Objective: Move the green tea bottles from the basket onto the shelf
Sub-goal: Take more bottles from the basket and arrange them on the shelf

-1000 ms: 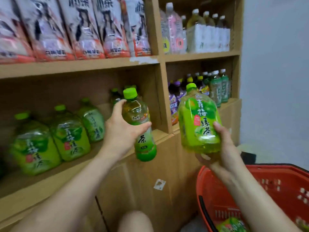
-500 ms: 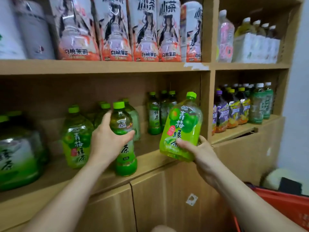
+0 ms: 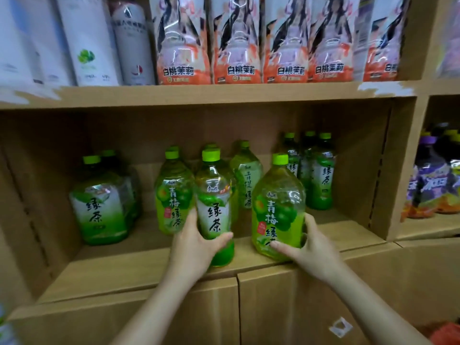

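My left hand (image 3: 196, 247) grips a slim green tea bottle (image 3: 215, 197) with a white and green label, standing upright at the front of the cardboard shelf (image 3: 139, 267). My right hand (image 3: 307, 250) grips a wide green plum tea bottle (image 3: 278, 207) near its base, upright on the same shelf board, just right of the slim one. Behind them stand several more green tea bottles (image 3: 171, 190). A corner of the red basket (image 3: 448, 332) shows at the bottom right.
A shrink-wrapped green tea pack (image 3: 102, 202) stands at the shelf's left, slim green bottles (image 3: 319, 173) at the back right. Peach-labelled bottles (image 3: 239, 41) fill the shelf above. Purple-labelled bottles (image 3: 433, 180) sit in the right bay. Bare shelf board lies front left.
Both hands moved forward and lowered their bottles onto the shelf board; the wide bottle went from tilted to upright. The view moved closer and left, so the basket is almost out of frame.
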Demonstrator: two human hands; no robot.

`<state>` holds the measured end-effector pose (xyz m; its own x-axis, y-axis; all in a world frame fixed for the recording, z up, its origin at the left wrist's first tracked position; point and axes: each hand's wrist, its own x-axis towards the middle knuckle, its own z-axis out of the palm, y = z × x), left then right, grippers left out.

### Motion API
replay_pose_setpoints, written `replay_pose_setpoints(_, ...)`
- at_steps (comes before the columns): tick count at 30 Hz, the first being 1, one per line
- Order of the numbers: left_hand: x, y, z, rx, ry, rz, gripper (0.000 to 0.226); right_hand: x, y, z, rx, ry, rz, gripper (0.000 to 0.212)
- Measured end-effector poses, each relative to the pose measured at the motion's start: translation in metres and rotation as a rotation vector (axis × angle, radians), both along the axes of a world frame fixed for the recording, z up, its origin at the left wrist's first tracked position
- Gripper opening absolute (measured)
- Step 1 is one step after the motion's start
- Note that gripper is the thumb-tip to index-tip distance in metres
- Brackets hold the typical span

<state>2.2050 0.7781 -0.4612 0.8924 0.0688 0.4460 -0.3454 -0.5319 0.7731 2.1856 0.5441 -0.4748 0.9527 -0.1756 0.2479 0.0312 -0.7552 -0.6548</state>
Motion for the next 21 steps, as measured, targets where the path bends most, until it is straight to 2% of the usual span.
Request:
replay_pose_setpoints(3, 0.002, -0.001, -0.012, -0.026, 0.062, 0.032, 0.066, 0.013, -0.002, 0.008, -0.056, 0.064, 0.023, 0.09)
replay_pose_setpoints(7, 0.002, -0.01, -0.014, -0.1, 0.05, 0.055, 0.058, 0.035, 0.002, 0.013, -0.042, 0.125, 0.055, 0.085)
replay_pose_setpoints(11, 0.0, -0.015, -0.016, -0.114, 0.046, 0.044, 0.05, 0.045, 0.015, 0.01, -0.188, 0.149, -0.023, 0.079)
replay_pose_setpoints(13, 0.001, -0.013, -0.018, -0.12, 0.049, 0.031, 0.047, 0.048, 0.018, 0.007, -0.21, 0.05, -0.084, 0.093)
replay_pose_setpoints(17, 0.005, -0.012, -0.02, -0.113, 0.038, 0.009, 0.048, 0.055, 0.029, 0.013, 0.053, -0.14, 0.001, 0.125)
replay_pose_setpoints(21, 0.013, -0.015, -0.018, -0.078, 0.019, -0.026, 0.049, 0.064, 0.049, 0.019, 0.046, -0.218, -0.133, 0.126)
